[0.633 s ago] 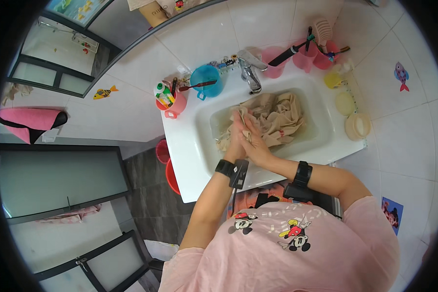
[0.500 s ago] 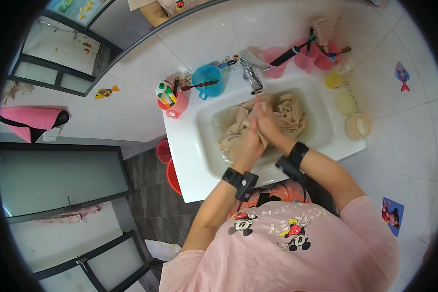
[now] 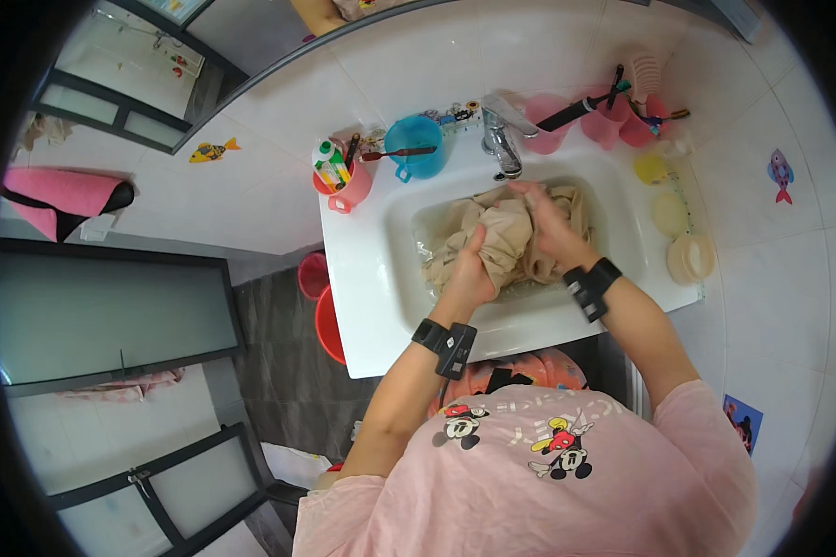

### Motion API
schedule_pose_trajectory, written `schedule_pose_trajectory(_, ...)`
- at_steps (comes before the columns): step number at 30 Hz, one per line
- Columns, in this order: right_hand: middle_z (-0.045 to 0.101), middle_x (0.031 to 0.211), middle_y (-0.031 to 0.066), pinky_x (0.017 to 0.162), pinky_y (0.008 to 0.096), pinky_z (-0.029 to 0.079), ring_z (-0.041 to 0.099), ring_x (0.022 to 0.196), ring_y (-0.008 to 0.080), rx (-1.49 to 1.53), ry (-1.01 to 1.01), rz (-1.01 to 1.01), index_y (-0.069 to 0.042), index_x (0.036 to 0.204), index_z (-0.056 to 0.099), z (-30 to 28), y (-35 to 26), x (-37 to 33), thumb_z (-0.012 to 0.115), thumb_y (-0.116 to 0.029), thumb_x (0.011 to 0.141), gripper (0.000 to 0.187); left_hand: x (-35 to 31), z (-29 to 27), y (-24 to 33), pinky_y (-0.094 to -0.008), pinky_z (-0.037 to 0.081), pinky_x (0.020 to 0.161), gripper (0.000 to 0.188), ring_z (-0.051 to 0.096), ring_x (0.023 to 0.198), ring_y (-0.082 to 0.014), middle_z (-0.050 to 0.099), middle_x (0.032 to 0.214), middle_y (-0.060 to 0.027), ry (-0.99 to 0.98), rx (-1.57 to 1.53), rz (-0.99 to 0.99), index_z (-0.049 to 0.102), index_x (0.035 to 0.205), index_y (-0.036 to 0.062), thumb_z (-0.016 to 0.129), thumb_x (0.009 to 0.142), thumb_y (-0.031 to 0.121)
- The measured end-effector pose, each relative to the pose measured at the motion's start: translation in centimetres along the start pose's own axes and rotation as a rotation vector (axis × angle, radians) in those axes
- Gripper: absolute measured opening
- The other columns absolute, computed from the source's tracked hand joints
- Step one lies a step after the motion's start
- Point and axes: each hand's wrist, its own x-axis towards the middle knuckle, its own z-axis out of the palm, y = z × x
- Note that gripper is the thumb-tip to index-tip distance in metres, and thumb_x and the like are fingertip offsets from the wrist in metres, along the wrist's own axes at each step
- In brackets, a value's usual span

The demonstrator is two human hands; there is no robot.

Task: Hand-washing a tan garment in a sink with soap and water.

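A wet beige cloth (image 3: 503, 232) lies bunched in the water of the white sink (image 3: 398, 278), part of it lifted into a heap. My left hand (image 3: 474, 271) grips the near left side of this heap, thumb on top and the other fingers hidden under the fabric. On the right, my right hand (image 3: 552, 227) is open against the cloth, its fingers stretched toward the faucet (image 3: 502, 148). Each wrist wears a black strap with a small box.
Along the sink's back edge stand a blue cup (image 3: 420, 148), a pink cup (image 3: 348, 190) holding a tube, and more pink cups (image 3: 606, 125) with brushes. Several round tubs, one cream-coloured (image 3: 689, 258), line the right edge. A red bucket (image 3: 329, 325) is on the floor at left.
My hands, pressed together over the cloth before, have moved apart. The right one shifted right and its fingers straightened. A lump of cloth now bulges up between them.
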Motion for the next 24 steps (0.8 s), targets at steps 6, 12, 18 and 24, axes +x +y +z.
schedule_pose_trajectory(6,0.046,0.118,0.0199,0.088,0.0321,0.038,0.049,0.103,0.0255,-0.832,0.166,-0.810,-0.008,0.119,0.045,6.5,7.0,-2.3,0.029,-0.042,0.090,0.048,1.9,-0.7,1.1,-0.0369,0.037,0.093,0.048,0.045,0.110,-0.0230,0.046,0.122,-0.0114,0.261,0.213,0.176,0.036,0.126,0.0035,0.038,0.091,0.035)
schedule_pose_trajectory(12,0.053,0.103,0.0212,0.080,0.0374,0.039,0.052,0.094,0.0320,-0.424,0.281,-0.110,-0.001,0.120,0.041,3.8,0.9,0.1,0.032,-0.045,0.089,0.054,0.7,1.4,-2.8,-0.0370,0.037,0.093,0.044,0.043,0.112,-0.0218,0.041,0.126,-0.0078,0.066,0.188,0.143,0.031,0.129,0.0103,0.037,0.092,0.033)
schedule_pose_trajectory(18,0.035,0.130,0.0221,0.102,0.0287,0.019,0.027,0.125,0.0305,-0.622,-0.081,-0.828,-0.004,0.129,0.032,8.2,6.2,-5.1,0.034,-0.038,0.090,0.052,0.8,-0.1,0.9,-0.0348,0.041,0.084,0.049,0.049,0.098,-0.0190,0.050,0.111,-0.0052,0.244,0.249,0.141,0.037,0.124,0.0082,0.037,0.089,0.044)
schedule_pose_trajectory(24,0.042,0.120,0.0260,0.095,0.0351,0.030,0.041,0.112,0.0350,-0.316,0.238,-0.133,0.000,0.121,0.041,5.1,2.2,-0.4,0.034,-0.042,0.089,0.053,2.0,-2.2,-3.0,-0.0385,0.032,0.096,0.051,0.039,0.114,-0.0230,0.035,0.131,-0.0081,0.097,0.246,0.178,0.029,0.132,0.0121,0.035,0.090,0.042)
